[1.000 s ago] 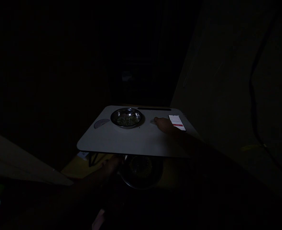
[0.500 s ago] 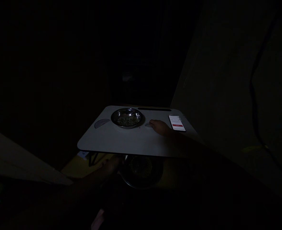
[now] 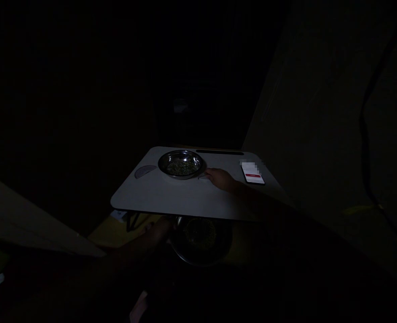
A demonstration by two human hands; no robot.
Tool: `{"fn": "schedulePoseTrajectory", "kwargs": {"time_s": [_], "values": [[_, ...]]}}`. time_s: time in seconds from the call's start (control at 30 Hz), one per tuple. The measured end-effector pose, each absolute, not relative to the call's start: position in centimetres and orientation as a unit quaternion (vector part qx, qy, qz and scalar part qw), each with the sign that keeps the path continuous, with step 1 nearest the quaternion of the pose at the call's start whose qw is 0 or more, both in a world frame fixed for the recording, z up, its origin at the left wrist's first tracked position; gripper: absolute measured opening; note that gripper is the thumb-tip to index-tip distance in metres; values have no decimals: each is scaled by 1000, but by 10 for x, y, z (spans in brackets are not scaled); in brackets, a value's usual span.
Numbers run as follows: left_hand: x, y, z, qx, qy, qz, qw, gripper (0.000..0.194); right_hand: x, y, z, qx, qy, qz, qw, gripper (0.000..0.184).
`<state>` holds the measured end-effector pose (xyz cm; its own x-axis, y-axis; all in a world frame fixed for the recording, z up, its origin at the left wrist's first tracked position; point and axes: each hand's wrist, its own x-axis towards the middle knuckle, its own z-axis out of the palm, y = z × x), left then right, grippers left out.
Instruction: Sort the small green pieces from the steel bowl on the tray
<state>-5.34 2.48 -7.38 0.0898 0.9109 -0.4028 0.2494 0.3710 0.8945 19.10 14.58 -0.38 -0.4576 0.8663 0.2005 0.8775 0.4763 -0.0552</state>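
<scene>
- where the table's light reaches, the right hand (image 3: 222, 180) has its fingers closed on a small pale piece (image 3: 202, 176), just beside the steel bowl (image 3: 180, 176); the low pinch probably keeps the piece near the tabletop.
- the steel bowl sits upright and holds greenish bits (image 3: 183, 168), its raised wall likely keeping them together.
- below the near edge, the left hand (image 3: 161, 226) is at the side of a larger bowl (image 3: 186, 259), perhaps to steady it; its grip is too dark to tell.
- a phone (image 3: 254, 176) lies face up, apart from the steel bowl, perhaps to keep its lit screen in view; a protractor (image 3: 145, 171) lies flat opposite.
- the white folding table (image 3: 161, 197) has rounded corners and a dark slot (image 3: 219, 152); the room is nearly black, with a cable (image 3: 365, 152) along the wall (image 3: 306, 148).
</scene>
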Motion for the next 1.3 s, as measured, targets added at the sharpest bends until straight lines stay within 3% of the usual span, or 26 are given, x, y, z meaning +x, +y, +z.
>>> {"fn": "schedulePoseTrajectory", "kwargs": {"time_s": [0.87,1.3], "values": [[-50,25,-67,483,611,280,561,14,188,128,-3,-486,-866,-16,114,21],[-45,22,-56,473,625,283,553,10,180,109,-2,-499,-850,89,140,22]]}}
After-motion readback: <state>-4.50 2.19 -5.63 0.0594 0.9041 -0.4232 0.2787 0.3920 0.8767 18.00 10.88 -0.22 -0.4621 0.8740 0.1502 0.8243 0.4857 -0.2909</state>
